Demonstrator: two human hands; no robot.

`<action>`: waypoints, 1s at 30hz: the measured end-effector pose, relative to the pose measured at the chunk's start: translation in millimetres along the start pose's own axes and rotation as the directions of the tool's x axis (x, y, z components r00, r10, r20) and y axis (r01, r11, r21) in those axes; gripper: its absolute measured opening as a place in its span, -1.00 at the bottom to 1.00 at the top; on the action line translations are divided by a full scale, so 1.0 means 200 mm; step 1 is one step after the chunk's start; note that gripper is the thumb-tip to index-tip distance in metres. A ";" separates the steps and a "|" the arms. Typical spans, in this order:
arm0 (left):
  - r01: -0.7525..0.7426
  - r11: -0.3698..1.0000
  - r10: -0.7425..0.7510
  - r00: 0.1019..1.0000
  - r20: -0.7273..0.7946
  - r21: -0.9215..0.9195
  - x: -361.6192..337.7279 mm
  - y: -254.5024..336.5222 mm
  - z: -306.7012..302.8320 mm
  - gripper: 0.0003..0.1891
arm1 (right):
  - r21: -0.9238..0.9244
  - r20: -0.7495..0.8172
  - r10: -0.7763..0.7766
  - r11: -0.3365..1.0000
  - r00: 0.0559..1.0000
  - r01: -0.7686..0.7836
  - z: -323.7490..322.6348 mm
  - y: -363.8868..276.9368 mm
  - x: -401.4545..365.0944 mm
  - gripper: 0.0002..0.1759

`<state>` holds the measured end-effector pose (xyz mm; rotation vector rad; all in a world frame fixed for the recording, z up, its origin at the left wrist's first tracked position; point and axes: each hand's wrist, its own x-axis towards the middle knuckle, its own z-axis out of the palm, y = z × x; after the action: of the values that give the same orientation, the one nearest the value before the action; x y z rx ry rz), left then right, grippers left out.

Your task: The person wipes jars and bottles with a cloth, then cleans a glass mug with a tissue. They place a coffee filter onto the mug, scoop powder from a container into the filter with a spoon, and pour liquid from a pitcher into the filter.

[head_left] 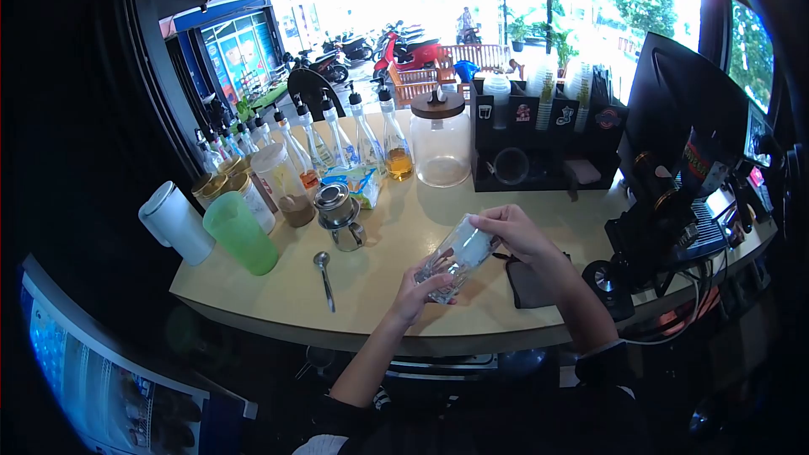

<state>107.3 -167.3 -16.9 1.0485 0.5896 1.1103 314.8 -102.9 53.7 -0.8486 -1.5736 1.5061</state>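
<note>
A clear drinking glass (451, 254) is held tilted above the counter, between both of my hands. My left hand (415, 293) wraps round its lower end, thumb across the side. At the upper end, my right hand (512, 232) has its fingers closed at the rim. Something whitish shows inside the glass near that rim; I cannot make out what it is. To the left lies a metal spoon (324, 280) on the counter. Behind it stands a metal drip coffee filter (335, 202) on top of a small metal and glass cup (347, 236).
On the left are a green pitcher (240, 232), a white jug (177, 223) and a container of brown powder (284, 185). Several pump bottles (337, 139) line the back beside a lidded jar (441, 147) and a black cup organizer (548, 147). A dark cloth (533, 285) and espresso machine (699, 202) are at right.
</note>
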 end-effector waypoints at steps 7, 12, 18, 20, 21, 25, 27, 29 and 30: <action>-0.002 0.999 0.002 1.000 0.009 0.052 -0.01 -0.03 -0.04 -0.30 | 0.217 -0.068 0.041 0.976 0.997 -0.025 -0.01 0.04 -0.04 -0.81; 0.037 0.995 -0.034 0.999 0.030 -0.091 -0.04 -0.05 -0.07 -0.34 | 0.228 -0.428 -0.320 0.867 0.845 0.444 -0.05 -0.07 -0.05 -0.89; 0.072 0.963 -0.093 0.993 -0.068 -0.259 -0.02 -0.14 -0.05 -0.44 | -0.807 0.398 -0.711 0.029 0.580 0.590 0.23 0.05 -0.10 -0.72; 0.052 0.933 -0.080 0.995 -0.063 -0.357 -0.03 -0.16 -0.04 -0.45 | -0.775 0.488 -0.703 -0.076 0.518 0.627 0.22 0.06 -0.13 -0.69; 0.047 0.927 -0.061 0.998 -0.026 -0.372 -0.04 -0.15 -0.03 -0.46 | -0.724 0.583 -0.678 -0.185 0.447 0.664 0.21 0.05 -0.13 -0.66; 0.112 0.885 -0.127 0.992 -0.004 -0.451 -0.04 -0.18 -0.02 -0.45 | -0.749 0.555 -0.707 -0.196 0.438 0.633 0.12 0.07 -0.13 -0.68; 0.131 0.825 -0.118 0.991 0.059 -0.550 -0.05 -0.19 -0.01 -0.45 | -0.770 0.511 -0.739 -0.165 0.439 0.616 0.09 0.11 -0.12 -0.69; 0.153 0.758 -0.095 0.988 0.125 -0.634 -0.04 -0.17 0.00 -0.45 | -0.798 0.126 -0.877 0.188 0.463 0.573 0.07 0.15 -0.12 -0.66; 0.129 0.767 -0.079 0.991 0.108 -0.629 -0.04 -0.17 0.00 -0.45 | -0.807 0.170 -0.860 0.159 0.481 0.569 0.09 0.15 -0.14 -0.60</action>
<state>119.3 -177.0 -47.6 0.4507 0.1701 1.0546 310.4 -133.5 21.4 -0.5228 -1.9378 -0.1749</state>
